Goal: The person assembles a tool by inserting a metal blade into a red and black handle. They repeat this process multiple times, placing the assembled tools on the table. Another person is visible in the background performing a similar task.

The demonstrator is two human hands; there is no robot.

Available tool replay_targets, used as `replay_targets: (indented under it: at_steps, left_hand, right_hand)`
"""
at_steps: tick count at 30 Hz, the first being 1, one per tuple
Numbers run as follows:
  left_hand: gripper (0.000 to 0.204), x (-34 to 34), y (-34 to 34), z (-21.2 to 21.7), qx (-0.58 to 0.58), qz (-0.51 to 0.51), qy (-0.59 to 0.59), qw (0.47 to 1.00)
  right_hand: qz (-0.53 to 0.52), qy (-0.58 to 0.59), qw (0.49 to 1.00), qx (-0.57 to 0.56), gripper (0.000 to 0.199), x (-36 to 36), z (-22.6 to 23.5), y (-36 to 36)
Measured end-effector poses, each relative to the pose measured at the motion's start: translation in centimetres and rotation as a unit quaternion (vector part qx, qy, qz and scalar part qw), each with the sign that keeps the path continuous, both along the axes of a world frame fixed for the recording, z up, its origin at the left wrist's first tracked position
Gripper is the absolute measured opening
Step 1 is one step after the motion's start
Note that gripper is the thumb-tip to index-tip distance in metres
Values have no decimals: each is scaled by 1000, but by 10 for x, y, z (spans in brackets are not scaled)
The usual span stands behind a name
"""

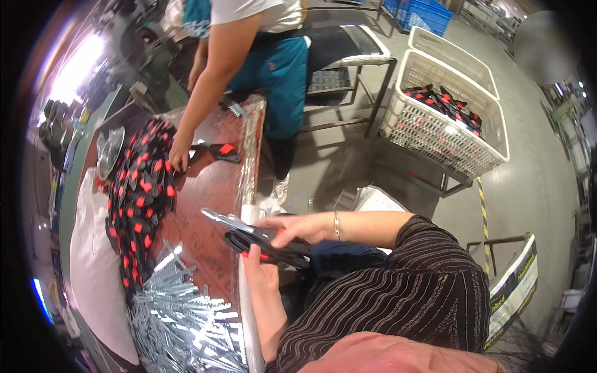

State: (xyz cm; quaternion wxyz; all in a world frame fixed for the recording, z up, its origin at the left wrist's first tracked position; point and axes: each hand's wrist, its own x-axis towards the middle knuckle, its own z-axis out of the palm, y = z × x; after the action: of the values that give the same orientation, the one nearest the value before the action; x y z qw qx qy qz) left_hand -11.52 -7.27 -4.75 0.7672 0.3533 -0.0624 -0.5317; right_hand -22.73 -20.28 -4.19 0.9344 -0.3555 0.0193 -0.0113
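My right hand (295, 229), a bracelet at its wrist, is closed on a black-and-red handle with a silver blade (225, 219) pointing left over the table edge. Beneath it my left hand (264, 276) grips black handles (249, 242) with red parts, its fingers partly hidden by them. Both hands are close together at the near right edge of the red-brown table (202, 186). To their left lies a heap of loose silver blades (186, 317). Beyond that a long pile of black-and-red handles (140, 199) runs along the table's far left side.
Across the table a co-worker's hand (180, 149) touches the handle pile. Near it lies a single black-and-red handle (225, 151). A white cloth bundle (93, 267) borders the left side. At right a white plastic crate (429, 133) holds more black-and-red pieces, beside a metal-framed bench (354, 59).
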Motion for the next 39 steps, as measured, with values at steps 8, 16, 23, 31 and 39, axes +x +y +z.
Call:
replay_targets:
  at_steps: [8,16,23,31,39]
  left_hand:
    - [54,-48,-52,-6,96,-197,-256,941]
    - [47,-32,-55,19,102,-154,-305,934]
    - [46,-16,-18,3,139,-97,-262,950]
    - [47,2,28,2,150,19,-255,955]
    - [29,12,80,23,86,61,-315,943]
  right_hand:
    - [-144,125,958,216,39,-78,-47,3]
    - [-597,45,793,116,35,-203,5,-171]
    - [-758,382,525,-61,54,-340,-22,-338]
    - [-450,181,742,-463,26,-98,-56,-160]
    - [-211,-75,712,-666,9,79,21,21]
